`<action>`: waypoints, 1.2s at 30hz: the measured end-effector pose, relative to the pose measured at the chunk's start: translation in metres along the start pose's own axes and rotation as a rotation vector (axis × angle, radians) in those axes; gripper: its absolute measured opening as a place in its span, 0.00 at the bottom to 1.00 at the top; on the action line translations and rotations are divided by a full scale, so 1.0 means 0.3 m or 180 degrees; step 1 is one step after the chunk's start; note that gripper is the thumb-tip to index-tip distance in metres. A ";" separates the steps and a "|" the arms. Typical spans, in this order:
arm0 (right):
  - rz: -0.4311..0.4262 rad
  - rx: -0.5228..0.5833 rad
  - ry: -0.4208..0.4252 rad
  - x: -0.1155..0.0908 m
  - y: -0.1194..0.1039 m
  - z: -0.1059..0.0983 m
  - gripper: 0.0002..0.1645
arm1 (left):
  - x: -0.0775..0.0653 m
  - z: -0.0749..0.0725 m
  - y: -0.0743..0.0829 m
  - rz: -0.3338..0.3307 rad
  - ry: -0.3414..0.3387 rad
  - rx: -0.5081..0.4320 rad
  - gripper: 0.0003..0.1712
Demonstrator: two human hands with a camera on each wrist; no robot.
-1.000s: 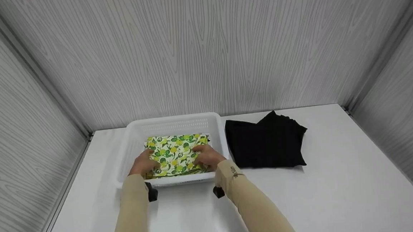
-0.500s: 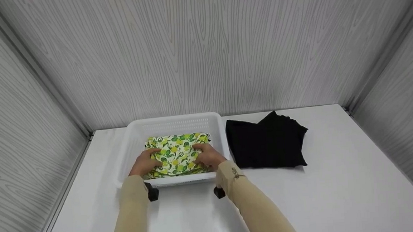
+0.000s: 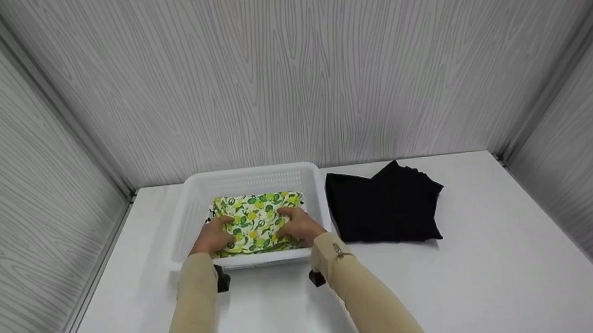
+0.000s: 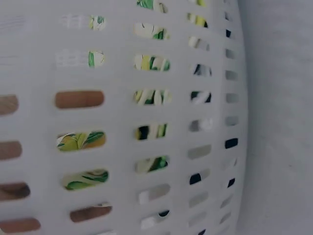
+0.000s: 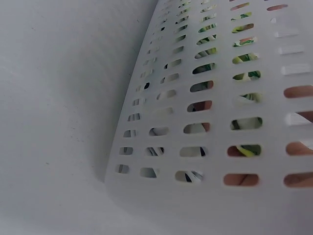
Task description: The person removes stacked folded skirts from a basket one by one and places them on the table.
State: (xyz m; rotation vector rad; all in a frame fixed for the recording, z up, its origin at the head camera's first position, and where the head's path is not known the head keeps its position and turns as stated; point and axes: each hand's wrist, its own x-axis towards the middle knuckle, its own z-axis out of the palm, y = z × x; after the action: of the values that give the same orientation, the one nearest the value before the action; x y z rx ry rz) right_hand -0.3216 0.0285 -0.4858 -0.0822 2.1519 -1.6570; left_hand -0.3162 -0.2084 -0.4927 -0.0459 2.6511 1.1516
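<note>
A folded cloth printed with yellow lemons and green leaves (image 3: pixel 256 223) lies in a white slotted plastic basket (image 3: pixel 249 170). My left hand (image 3: pixel 211 237) holds its left side, thumb and forefinger over the top. At the right side my right hand (image 3: pixel 301 226) grips it the same way. Black-and-white patterned fabric (image 3: pixel 208 220) peeks out beside the left hand. Both wrist views face the basket's outer wall (image 4: pixel 122 117); through its slots show bits of the print and skin of the fingers (image 5: pixel 241 179). The undersides of both hands are hidden.
A folded black cloth (image 3: pixel 381 207) lies on the white table (image 3: pixel 487 258), just right of the basket. Grey wood-grain panels (image 3: pixel 291 74) enclose the table at the back and both sides. The basket stands close to the back panel.
Both hands stay at the cloth's two sides with small shifts. The left hand has moved slightly inward, and the cloth's left part has become more rumpled. The black cloth has not moved.
</note>
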 end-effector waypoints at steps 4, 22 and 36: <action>-0.0043 -0.0038 -0.0033 0.000 0.003 0.001 0.45 | 0.003 0.002 -0.003 0.0168 0.0021 0.0102 0.33; -0.0492 -0.0026 -0.0230 -0.034 -0.043 -0.026 0.46 | -0.025 -0.039 0.042 0.0089 -0.0094 -0.0868 0.46; -0.0662 0.0074 0.0068 -0.079 -0.086 -0.149 0.47 | -0.086 -0.039 0.119 0.0384 0.0289 -0.1182 0.46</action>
State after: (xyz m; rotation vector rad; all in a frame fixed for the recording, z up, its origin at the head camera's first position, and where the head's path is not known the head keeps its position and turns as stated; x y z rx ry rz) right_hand -0.3214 0.0687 -0.4457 -0.2916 2.2025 -1.8031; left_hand -0.2981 -0.1941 -0.4533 -0.0056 2.5060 1.7064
